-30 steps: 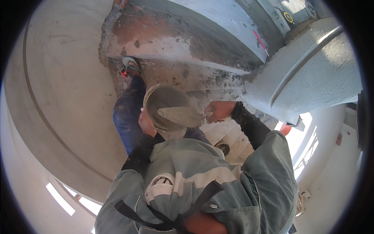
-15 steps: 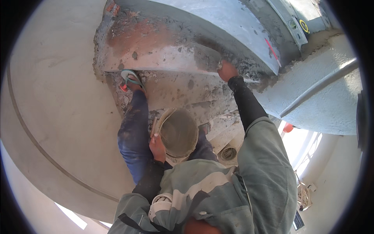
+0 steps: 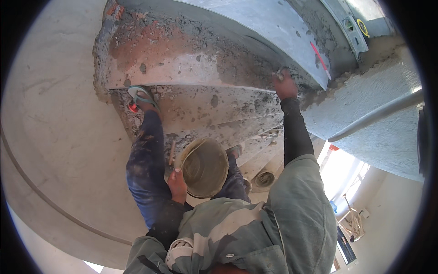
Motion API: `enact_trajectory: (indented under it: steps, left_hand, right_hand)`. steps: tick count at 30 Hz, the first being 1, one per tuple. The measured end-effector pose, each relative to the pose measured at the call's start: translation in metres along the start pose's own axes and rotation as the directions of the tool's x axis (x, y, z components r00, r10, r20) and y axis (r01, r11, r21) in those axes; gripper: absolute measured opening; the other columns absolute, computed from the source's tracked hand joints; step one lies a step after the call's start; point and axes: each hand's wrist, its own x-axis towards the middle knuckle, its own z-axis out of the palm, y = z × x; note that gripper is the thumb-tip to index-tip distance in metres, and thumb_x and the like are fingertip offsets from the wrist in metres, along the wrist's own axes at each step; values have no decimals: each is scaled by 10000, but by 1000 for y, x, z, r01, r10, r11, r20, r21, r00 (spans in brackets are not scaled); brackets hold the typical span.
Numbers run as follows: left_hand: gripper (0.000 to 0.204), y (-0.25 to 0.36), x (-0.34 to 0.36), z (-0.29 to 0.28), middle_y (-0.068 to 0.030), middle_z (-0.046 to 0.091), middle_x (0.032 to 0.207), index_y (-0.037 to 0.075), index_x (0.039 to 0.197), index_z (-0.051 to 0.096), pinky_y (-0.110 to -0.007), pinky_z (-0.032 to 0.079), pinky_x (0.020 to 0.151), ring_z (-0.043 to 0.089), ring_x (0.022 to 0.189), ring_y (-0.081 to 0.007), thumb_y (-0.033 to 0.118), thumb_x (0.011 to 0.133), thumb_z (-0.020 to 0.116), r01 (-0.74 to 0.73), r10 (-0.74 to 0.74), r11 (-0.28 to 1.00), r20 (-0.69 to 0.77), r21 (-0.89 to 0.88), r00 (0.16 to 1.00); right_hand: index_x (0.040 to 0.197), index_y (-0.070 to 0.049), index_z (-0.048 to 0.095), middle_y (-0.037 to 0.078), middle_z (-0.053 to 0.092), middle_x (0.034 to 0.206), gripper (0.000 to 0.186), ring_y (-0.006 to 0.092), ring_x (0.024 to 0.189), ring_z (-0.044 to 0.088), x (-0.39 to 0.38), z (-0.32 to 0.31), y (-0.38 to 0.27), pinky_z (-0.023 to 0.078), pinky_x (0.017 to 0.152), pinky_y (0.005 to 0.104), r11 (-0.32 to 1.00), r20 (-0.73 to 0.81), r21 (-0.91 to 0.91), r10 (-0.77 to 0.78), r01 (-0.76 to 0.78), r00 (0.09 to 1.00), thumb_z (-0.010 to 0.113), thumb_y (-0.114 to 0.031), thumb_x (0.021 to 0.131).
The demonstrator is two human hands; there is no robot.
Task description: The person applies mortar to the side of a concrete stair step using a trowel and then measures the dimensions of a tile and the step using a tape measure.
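My right hand [image 3: 286,86] is closed at the right part of a rough, partly mortared stair step [image 3: 182,68]. It grips a small greyish thing, too blurred to make out, against the step's surface near its front edge. My left hand [image 3: 177,186] is closed on the near-left side of a round mortar-caked bucket [image 3: 205,168], which stands between my legs. Grey wet mortar coats the bucket's inside. Beside its left rim lies a narrow wooden piece [image 3: 172,153].
A smooth grey tread slab [image 3: 264,32] lies above, with a red pencil [image 3: 320,60] on it. A spirit level [image 3: 349,27] and yellow tape measure [image 3: 362,28] are at the upper right. My sandalled foot [image 3: 145,97] rests on the lower step. A pipe rail [image 3: 378,114] runs along the right wall.
My right hand has moved right along the step. The bucket has come slightly nearer to me, with my left hand still on it. The whole view has shifted a little.
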Motion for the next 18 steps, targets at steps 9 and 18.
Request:
enact_trajectory:
  steps: [9, 18]
  left_hand:
    - [381, 22, 0, 8, 66, 430, 826, 53, 910, 569, -260, 341, 685, 381, 779, -62, 389, 1061, 469, -44, 43, 998, -21, -52, 999]
    - [338, 44, 1, 42, 22, 531, 841, 78, 866, 547, -300, 472, 738, 500, 773, -89, 348, 1059, 481, -190, 157, 981, 381, 51, 911]
  right_hand:
    - [1015, -52, 633, 250, 691, 895, 402, 468, 906, 660, -56, -8, 112, 521, 743, 494, 969, -202, 242, 4, 46, 979, 742, -395, 837]
    - [895, 16, 609, 218, 640, 819, 328, 323, 735, 624, -353, 1, 187, 504, 705, 417, 835, 106, 536, 83, -127, 991, 780, -237, 775]
